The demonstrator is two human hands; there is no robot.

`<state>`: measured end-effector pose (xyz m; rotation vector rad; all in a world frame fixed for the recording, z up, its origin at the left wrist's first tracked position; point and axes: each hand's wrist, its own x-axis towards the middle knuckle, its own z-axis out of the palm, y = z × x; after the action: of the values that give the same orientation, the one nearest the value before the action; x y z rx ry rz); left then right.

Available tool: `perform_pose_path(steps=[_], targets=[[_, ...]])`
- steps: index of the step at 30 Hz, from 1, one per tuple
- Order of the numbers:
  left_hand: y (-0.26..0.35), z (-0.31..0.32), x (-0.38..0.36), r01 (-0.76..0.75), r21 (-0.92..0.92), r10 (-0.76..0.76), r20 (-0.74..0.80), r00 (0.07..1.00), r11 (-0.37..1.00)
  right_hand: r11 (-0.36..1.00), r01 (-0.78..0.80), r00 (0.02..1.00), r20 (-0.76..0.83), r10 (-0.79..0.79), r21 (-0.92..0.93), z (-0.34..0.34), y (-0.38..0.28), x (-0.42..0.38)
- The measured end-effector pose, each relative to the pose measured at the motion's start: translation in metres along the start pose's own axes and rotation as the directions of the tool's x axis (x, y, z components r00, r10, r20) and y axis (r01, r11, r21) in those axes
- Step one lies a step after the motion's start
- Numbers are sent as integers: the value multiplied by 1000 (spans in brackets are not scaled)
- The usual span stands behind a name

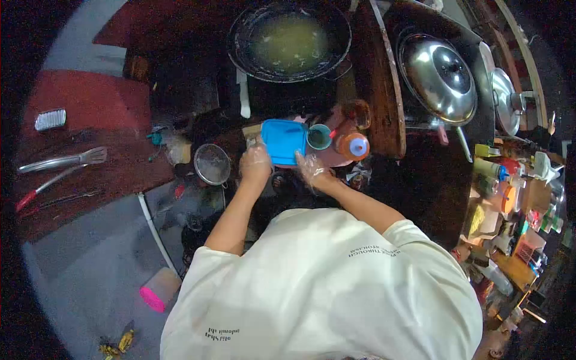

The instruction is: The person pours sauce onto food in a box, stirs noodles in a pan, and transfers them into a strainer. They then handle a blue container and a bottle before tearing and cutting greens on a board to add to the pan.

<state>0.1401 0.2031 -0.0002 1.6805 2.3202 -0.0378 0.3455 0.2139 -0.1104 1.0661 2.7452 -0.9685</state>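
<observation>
A blue rectangular container or lid (284, 141) lies between my hands, below the large pan. My left hand (256, 161), in a clear plastic glove, is at its left edge with the fingers closed on it. My right hand (312, 170), gloved too, touches its lower right corner with the fingers bent round it. Just right of the blue container stands a green cup (319, 137). An orange bottle with a pale cap (353, 147) is further right, with an amber jar (356, 114) behind it. Whatever the blue container holds is hidden.
A large pan of yellowish liquid (291, 45) is ahead, a white handle (244, 99) below it. To the left are a round strainer (212, 164), metal tongs (60, 161) and a grater (50, 119). At right are a domed lid (441, 75) and a crowded shelf (516, 264).
</observation>
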Motion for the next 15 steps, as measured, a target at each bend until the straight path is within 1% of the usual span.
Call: perform_pose_path(steps=[2,4,5,6,8,9,10,11,12,13,14,15], targets=[[-7,2,8,-13,-21,14,36,999,1000,982,173,975,-126,-182,-76,19,15,2],[-18,8,13,-101,-8,101,9,995,995,989,138,982,-124,-143,-45,13,12,5],[-20,13,12,-102,-10,102,11,995,995,994,109,987,-121,-109,-13,10,10,5],[-19,9,11,-85,-21,86,39,996,996,994,108,987,-119,-108,-12,4,5,4],[-16,4,10,-67,-30,69,65,996,997,997,24,1000,-18,-25,-75,-9,-4,5],[-14,4,10,-60,-6,61,116,991,998,997,25,999,-19,-26,-74,-10,-6,6],[-12,4,10,-55,17,51,166,985,998,994,20,1000,21,-18,-103,-12,-7,7],[-10,4,9,-55,18,52,167,985,998,991,16,998,60,-8,-133,-14,-8,8],[-7,4,7,-15,64,6,147,989,998,991,15,998,61,-7,-132,-25,-13,9],[-5,4,6,26,109,-40,124,991,994,973,-186,979,112,171,139,-43,-22,9],[-6,4,6,27,108,-40,124,991,994,842,-379,924,207,321,384,-60,-29,9],[-9,6,7,25,103,-42,170,985,994,843,-379,924,207,322,383,-71,-33,7]])
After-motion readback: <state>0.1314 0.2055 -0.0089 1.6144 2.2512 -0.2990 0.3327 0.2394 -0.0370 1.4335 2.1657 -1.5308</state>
